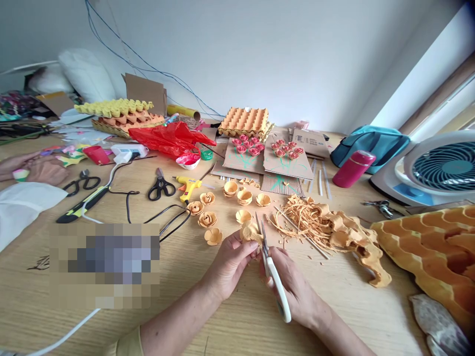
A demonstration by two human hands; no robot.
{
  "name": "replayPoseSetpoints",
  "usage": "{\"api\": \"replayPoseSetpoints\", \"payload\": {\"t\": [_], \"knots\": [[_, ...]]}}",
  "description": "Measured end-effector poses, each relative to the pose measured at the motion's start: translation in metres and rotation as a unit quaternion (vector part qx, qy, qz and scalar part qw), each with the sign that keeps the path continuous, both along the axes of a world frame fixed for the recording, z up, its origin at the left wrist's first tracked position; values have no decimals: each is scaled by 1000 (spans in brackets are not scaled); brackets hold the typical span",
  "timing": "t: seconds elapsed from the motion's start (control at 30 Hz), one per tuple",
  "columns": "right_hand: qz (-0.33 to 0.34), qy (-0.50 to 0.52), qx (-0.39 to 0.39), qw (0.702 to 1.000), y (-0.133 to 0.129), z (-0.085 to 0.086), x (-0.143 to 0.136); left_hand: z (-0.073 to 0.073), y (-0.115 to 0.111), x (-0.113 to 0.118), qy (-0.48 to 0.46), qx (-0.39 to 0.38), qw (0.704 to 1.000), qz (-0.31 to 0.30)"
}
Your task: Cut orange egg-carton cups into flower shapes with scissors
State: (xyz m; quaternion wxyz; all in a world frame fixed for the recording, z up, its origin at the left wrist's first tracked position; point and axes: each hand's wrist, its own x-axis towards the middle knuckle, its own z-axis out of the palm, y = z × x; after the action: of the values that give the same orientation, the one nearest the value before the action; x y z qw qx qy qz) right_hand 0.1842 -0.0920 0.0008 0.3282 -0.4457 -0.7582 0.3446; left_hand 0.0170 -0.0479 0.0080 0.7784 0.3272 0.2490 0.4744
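My left hand [230,262] pinches an orange egg-carton cup [249,230] between thumb and fingers. Wrapped round the handles of white-handled scissors [276,284], my right hand [291,287] holds their slightly parted blades against the cup's right edge. Just beyond the cup sits another cut cup [244,216]. Several rolled carton flowers [207,218] lie to the left, with a petalled cup [213,236] nearest my left forearm. To the right is a heap of carton strips [300,217] beside a torn carton piece [356,232].
A yellow glue gun [188,187] and black scissors [161,185] lie left of centre. Cardboard sheets with red flowers [287,158] stand at the back. On the right are a pink bottle [354,169], a fan [438,165] and an egg tray [430,247]. Another person's hand [44,170] is far left.
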Motion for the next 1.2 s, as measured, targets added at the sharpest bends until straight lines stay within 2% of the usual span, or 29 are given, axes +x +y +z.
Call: {"api": "replayPoseSetpoints", "payload": {"t": [0.17, 0.4, 0.67, 1.03, 1.13, 1.2], "knots": [[1, 17, 11, 1000, 0, 5, -2, 0, -1, 1, -19, -11, 1000, -11], [-2, 22, 41, 999, -1, 4, -2, 7, -2, 3, -47, 1, 998, -48], [-9, 10, 39, 999, -1, 2, -1, 0, 2, -2, -12, -10, 1000, -1], [-33, -2, 18, 999, -3, -1, 3, 3, 4, -6, 19, 12, 999, 39], [-47, 32, 4, 998, -2, -2, 3, -2, 6, -8, 11, -2, 999, 38], [-32, 99, -40, 994, -2, -3, 4, -5, 7, -9, -12, -16, 1000, 15]]}}
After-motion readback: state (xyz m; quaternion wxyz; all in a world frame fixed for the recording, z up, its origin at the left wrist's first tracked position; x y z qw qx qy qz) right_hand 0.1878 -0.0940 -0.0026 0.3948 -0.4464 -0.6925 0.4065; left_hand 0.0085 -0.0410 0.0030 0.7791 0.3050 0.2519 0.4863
